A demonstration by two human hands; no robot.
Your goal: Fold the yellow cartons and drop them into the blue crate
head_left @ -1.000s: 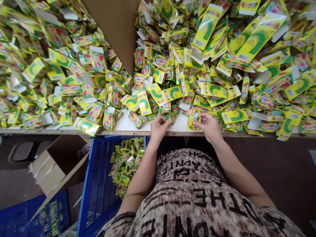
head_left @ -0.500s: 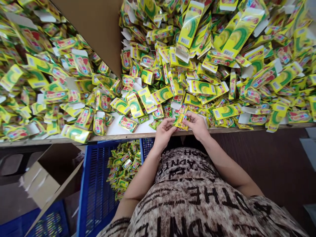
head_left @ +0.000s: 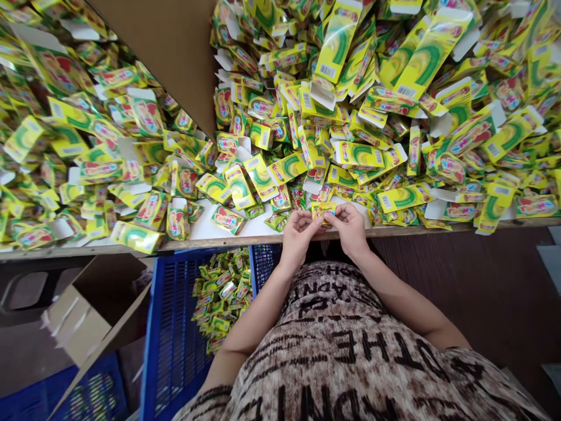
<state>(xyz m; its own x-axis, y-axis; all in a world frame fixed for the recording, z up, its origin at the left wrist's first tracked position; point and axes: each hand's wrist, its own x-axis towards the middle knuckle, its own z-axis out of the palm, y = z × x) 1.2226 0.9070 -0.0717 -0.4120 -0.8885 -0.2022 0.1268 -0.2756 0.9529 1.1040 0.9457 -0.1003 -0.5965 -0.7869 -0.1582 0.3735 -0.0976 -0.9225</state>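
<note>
Between my hands, just over the table's front edge, is a small yellow packet [head_left: 323, 209] with coloured print. The fingertips of my left hand [head_left: 300, 231] pinch its left end. My right hand [head_left: 349, 229] grips its right end between thumb and fingers. Part of the packet is covered by my thumbs. Right behind it lie small green and red packets [head_left: 277, 221] and yellow-green cardboard boxes [head_left: 240, 188], some with white flaps standing open.
Heaps of similar boxes [head_left: 368, 153] cover the white table [head_left: 205, 225]. A brown cardboard panel [head_left: 175, 52] stands among them. Below the edge, a blue crate [head_left: 160, 333] holds many small packed boxes or packets [head_left: 223, 292]. An open carton [head_left: 83, 316] is at left.
My left hand has shifted slightly right, closer to my right hand. The packet has turned from tilted to nearly level, its printed face now towards me.
</note>
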